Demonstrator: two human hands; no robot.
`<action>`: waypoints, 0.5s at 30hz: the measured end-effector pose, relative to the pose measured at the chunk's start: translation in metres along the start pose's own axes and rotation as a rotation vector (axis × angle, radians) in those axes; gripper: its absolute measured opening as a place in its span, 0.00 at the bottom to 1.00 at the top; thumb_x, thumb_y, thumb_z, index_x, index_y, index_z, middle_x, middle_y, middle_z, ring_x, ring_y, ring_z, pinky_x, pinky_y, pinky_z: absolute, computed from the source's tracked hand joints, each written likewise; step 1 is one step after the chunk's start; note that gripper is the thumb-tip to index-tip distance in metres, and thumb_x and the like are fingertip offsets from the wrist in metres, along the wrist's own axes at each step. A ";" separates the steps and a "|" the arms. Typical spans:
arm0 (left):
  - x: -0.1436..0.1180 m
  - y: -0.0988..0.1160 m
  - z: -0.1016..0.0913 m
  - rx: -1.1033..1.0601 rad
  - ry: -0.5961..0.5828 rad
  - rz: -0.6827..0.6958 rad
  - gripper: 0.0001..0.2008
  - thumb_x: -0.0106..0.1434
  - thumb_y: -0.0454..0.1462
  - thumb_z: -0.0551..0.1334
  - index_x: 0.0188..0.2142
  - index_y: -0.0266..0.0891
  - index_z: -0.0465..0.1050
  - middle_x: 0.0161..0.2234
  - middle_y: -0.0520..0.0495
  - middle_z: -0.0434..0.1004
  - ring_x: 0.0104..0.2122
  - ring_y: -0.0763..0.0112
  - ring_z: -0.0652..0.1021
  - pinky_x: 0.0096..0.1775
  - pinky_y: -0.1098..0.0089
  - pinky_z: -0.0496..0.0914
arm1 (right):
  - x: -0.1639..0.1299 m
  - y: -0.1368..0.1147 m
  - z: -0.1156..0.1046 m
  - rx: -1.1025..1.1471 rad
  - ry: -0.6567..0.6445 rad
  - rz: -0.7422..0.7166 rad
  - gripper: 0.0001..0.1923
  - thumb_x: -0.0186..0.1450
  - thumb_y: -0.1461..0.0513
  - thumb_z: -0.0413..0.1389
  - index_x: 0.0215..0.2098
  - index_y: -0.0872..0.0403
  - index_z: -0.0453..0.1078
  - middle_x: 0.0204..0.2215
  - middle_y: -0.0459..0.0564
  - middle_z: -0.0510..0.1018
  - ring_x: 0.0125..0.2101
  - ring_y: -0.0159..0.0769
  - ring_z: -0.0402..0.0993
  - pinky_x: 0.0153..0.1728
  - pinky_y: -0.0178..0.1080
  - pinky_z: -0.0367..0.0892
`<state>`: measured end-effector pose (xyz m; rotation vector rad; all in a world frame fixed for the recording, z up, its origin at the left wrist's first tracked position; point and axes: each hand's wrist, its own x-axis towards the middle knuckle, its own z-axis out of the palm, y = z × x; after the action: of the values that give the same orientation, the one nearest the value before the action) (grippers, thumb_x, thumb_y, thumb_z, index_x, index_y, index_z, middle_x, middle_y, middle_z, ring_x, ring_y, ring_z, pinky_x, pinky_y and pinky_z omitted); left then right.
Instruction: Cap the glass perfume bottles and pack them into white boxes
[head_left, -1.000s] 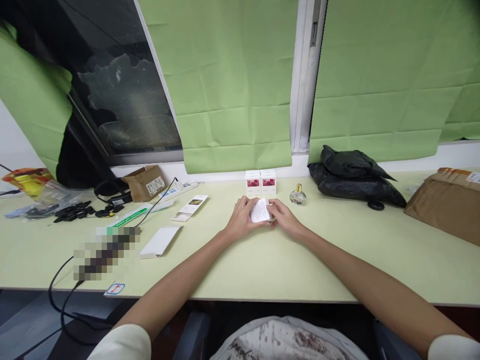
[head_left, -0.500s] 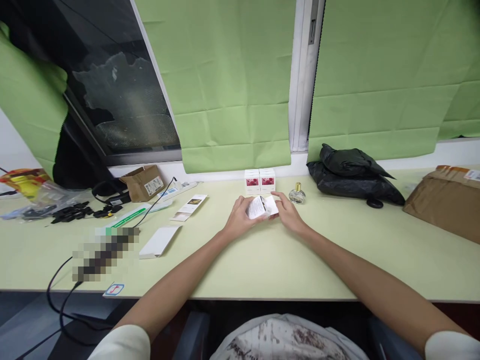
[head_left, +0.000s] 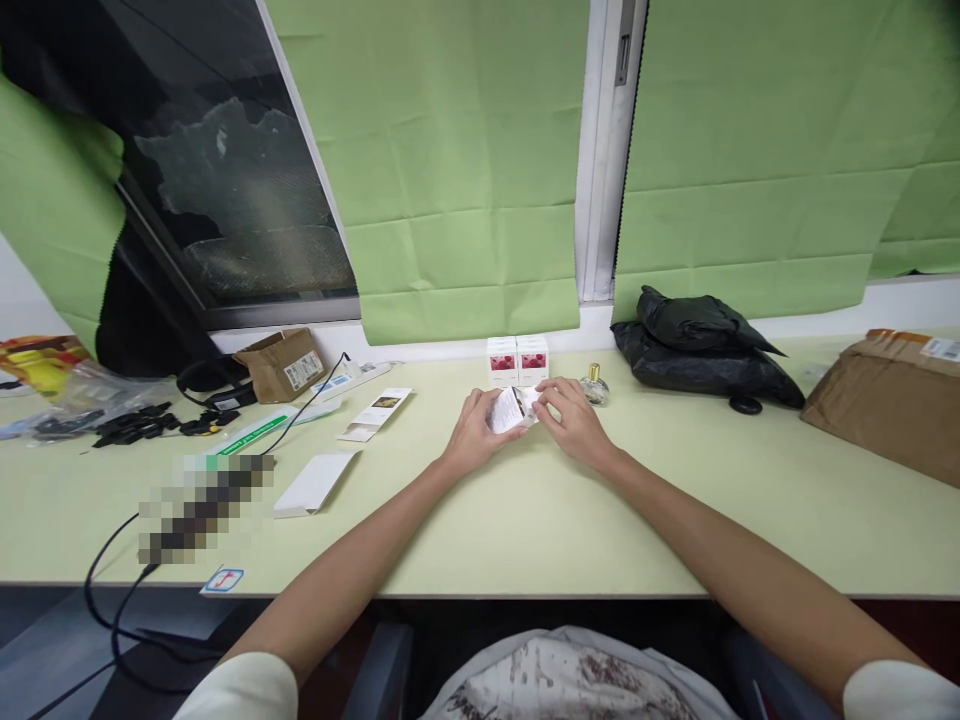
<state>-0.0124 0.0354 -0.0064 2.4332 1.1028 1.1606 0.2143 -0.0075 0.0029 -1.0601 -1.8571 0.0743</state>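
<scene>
Blinds [head_left: 465, 150]: we saw plain light green.
Desk [head_left: 525, 510]: we saw pale yellow-green.
Small carton [head_left: 510, 408] we held: white.
Two boxes [head_left: 517, 360]: white with red-pink panels.
Bag [head_left: 705, 345]: black.
Parcel [head_left: 885, 400]: brown cardboard.
Cable [head_left: 112, 600]: black.

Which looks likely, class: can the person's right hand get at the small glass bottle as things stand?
Probably yes: the right hand, busy on the small white carton, lies just before the glass bottle with bare table between.
</scene>
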 end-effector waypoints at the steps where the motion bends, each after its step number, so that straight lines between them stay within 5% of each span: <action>1: 0.000 0.000 0.000 0.004 0.004 0.004 0.37 0.59 0.55 0.73 0.62 0.48 0.66 0.49 0.44 0.69 0.54 0.55 0.70 0.55 0.59 0.68 | 0.000 0.002 0.001 -0.015 -0.014 0.023 0.10 0.73 0.57 0.52 0.38 0.49 0.74 0.46 0.56 0.77 0.53 0.52 0.65 0.56 0.52 0.62; 7: 0.000 0.000 -0.002 0.053 0.011 0.074 0.39 0.58 0.56 0.73 0.64 0.50 0.64 0.50 0.43 0.66 0.55 0.53 0.69 0.56 0.56 0.68 | -0.003 0.006 0.004 0.142 -0.073 0.125 0.13 0.76 0.56 0.48 0.40 0.49 0.73 0.41 0.51 0.77 0.45 0.44 0.67 0.48 0.44 0.63; 15: 0.000 -0.003 -0.001 0.138 -0.009 0.111 0.41 0.57 0.58 0.72 0.66 0.51 0.63 0.51 0.43 0.66 0.52 0.53 0.70 0.54 0.54 0.69 | -0.003 0.008 0.012 0.187 -0.132 0.240 0.19 0.73 0.52 0.52 0.27 0.51 0.67 0.29 0.45 0.71 0.34 0.38 0.65 0.40 0.39 0.59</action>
<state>-0.0145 0.0369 -0.0076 2.6324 1.0915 1.1396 0.2111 0.0002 -0.0092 -1.1639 -1.7907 0.4602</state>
